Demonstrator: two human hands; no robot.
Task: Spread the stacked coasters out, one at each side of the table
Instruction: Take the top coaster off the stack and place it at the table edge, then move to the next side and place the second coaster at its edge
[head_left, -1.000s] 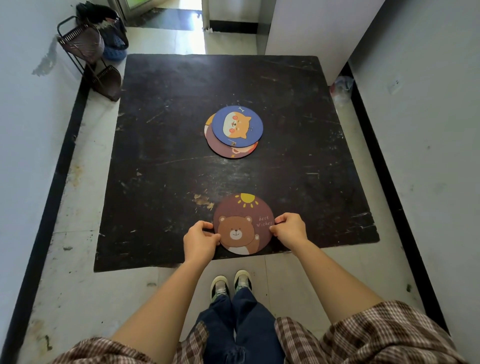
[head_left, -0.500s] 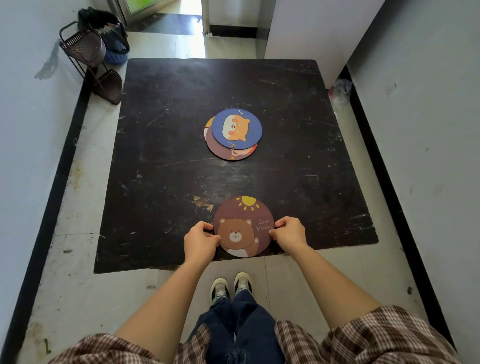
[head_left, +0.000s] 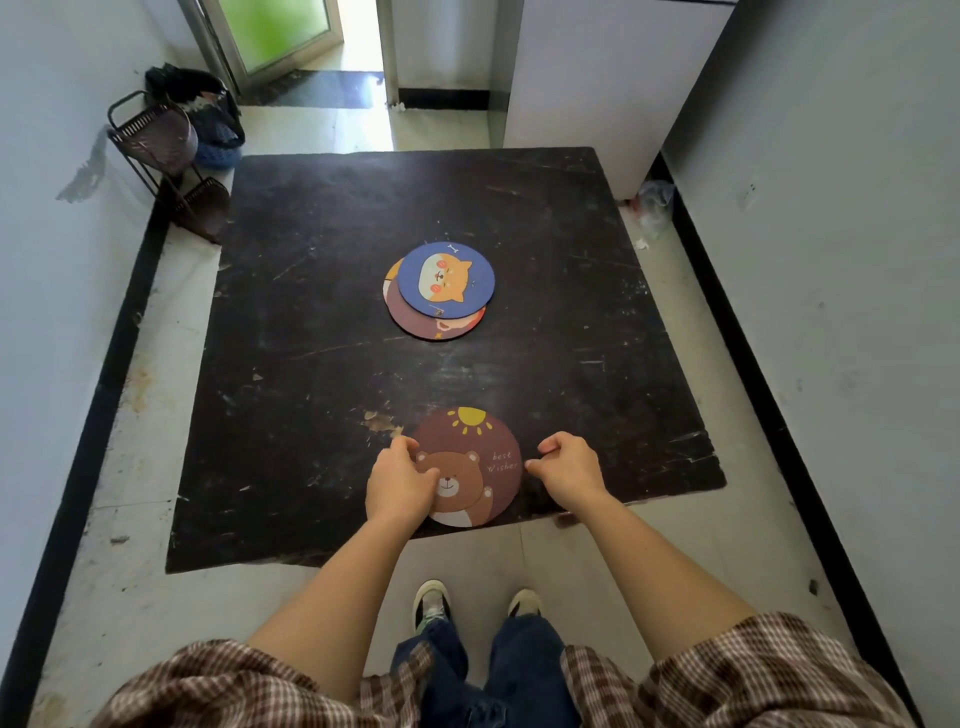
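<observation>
A brown bear coaster (head_left: 470, 447) with a yellow sun lies flat at the near edge of the dark table (head_left: 311, 322). My left hand (head_left: 399, 486) lies over its left part with curled fingers on it. My right hand (head_left: 569, 467) is just off its right edge, fingers loosely curled and apart, holding nothing. In the table's middle sits the coaster stack (head_left: 439, 291): a blue dog coaster (head_left: 447, 278) on top, with a brown one and an orange one poking out beneath it.
A dark wire rack (head_left: 156, 150) and a blue basket (head_left: 221, 145) stand by the table's far left corner. A white cabinet (head_left: 597, 88) is at the far right. Walls run close along both sides. My feet (head_left: 478, 605) are at the near edge.
My right hand has let go of the bear coaster and drawn slightly to the right. My left hand has slid further over the coaster. The camera view has tipped up a little.
</observation>
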